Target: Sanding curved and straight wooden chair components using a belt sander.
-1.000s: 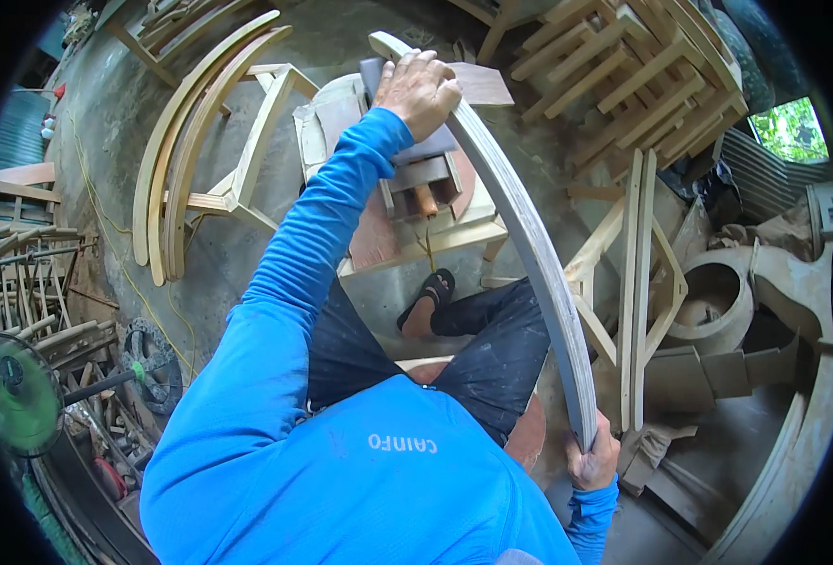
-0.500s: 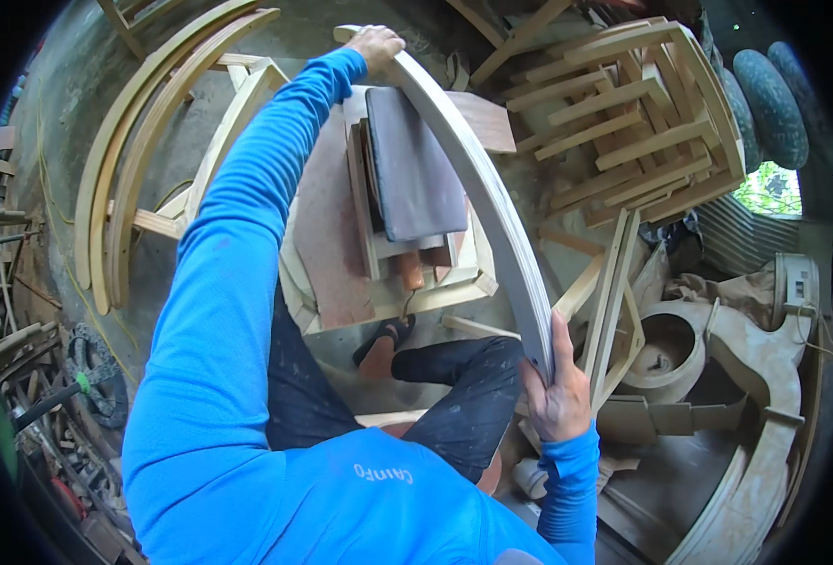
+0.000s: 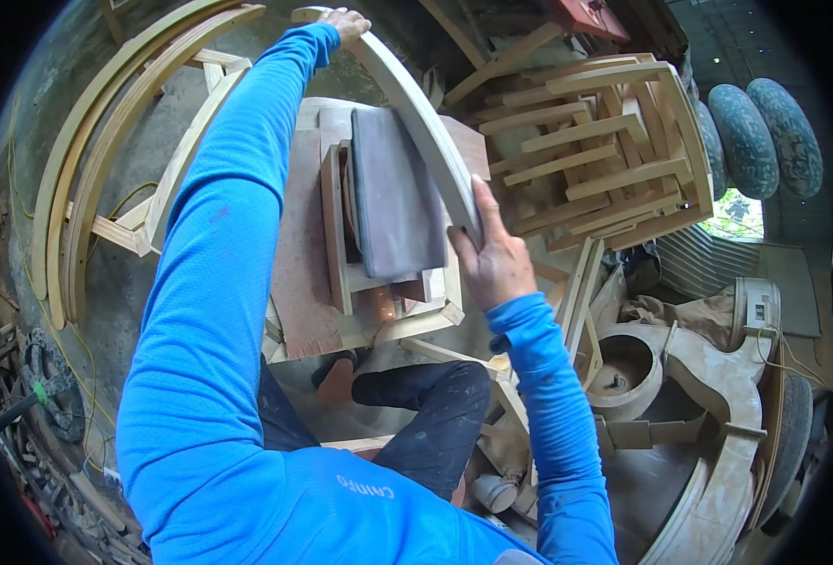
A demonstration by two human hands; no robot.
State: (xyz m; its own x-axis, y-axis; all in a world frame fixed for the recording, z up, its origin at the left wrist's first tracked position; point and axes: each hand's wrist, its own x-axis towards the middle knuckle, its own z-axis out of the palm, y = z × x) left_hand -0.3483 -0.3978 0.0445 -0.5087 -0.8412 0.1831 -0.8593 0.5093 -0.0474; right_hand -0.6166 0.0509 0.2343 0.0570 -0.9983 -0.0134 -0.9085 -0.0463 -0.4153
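A long curved wooden strip (image 3: pixel 418 115) slants across the space before me, with both my hands on it. My left hand (image 3: pixel 346 24), arm stretched out, grips its far end. Near the other end my right hand (image 3: pixel 499 259) holds it, thumb on one side and index finger lying along the other. Below the strip is a flat grey-purple sanding belt (image 3: pixel 396 198) set in a wooden frame, an orange cylinder (image 3: pixel 383 303) protruding from its near end. The strip passes over the belt's right edge; whether they touch I cannot tell. A brown board (image 3: pixel 305 254) supports the frame on the left.
Several curved wooden strips (image 3: pixel 82 179) lean on a frame at the left. A stack of wooden frames (image 3: pixel 614 141) stands far right, near dark rounded objects (image 3: pixel 744 132). A large pale machine casing (image 3: pixel 732 377) sits at right, and a spoked wheel (image 3: pixel 54 386) at lower left.
My right hand has moved up and away from me, shifting the strip's near end farther off and leftward. The left hand keeps its hold on the far end. The whole view has shifted slightly.
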